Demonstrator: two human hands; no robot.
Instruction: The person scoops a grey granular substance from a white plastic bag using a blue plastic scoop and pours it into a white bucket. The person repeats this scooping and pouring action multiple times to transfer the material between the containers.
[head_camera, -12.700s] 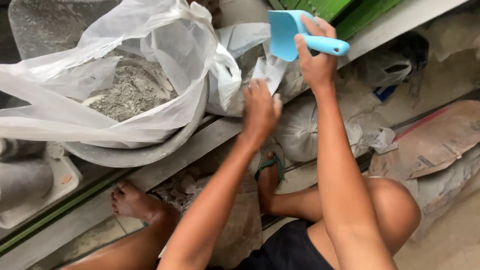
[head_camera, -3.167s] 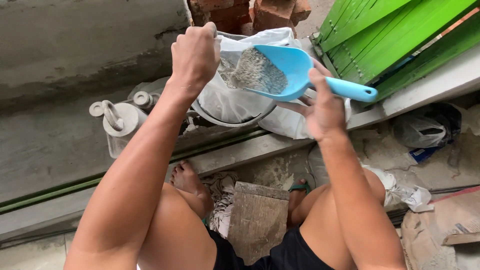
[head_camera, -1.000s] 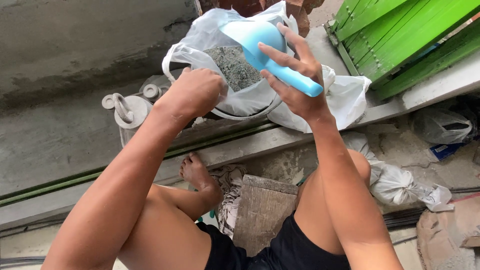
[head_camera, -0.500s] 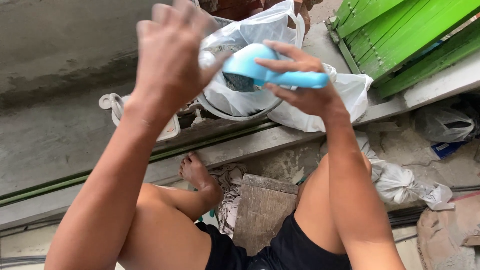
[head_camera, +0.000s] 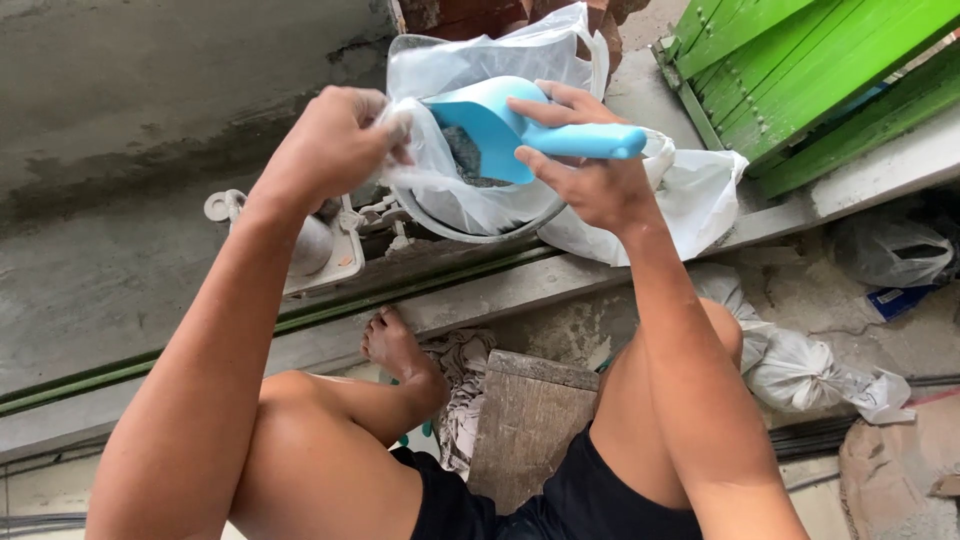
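Observation:
My right hand (head_camera: 585, 170) grips the handle of a light blue plastic scoop (head_camera: 500, 125), tilted down with grey powder at its mouth. The scoop points into a clear plastic bag (head_camera: 480, 60) that lines a round basin (head_camera: 470, 225) on a concrete ledge. My left hand (head_camera: 335, 140) pinches the bag's near left edge and holds it up beside the scoop. The basin's contents are mostly hidden by the bag and scoop.
A white tray with a pale container (head_camera: 320, 250) sits left of the basin. Green wooden slats (head_camera: 800, 70) lean at the upper right. A stone block (head_camera: 530, 420) lies between my legs, and tied plastic sacks (head_camera: 800, 365) lie on the ground at right.
My left hand dropped from an open raised position and took hold of the bag's edge. The scoop tipped back toward the bag's opening.

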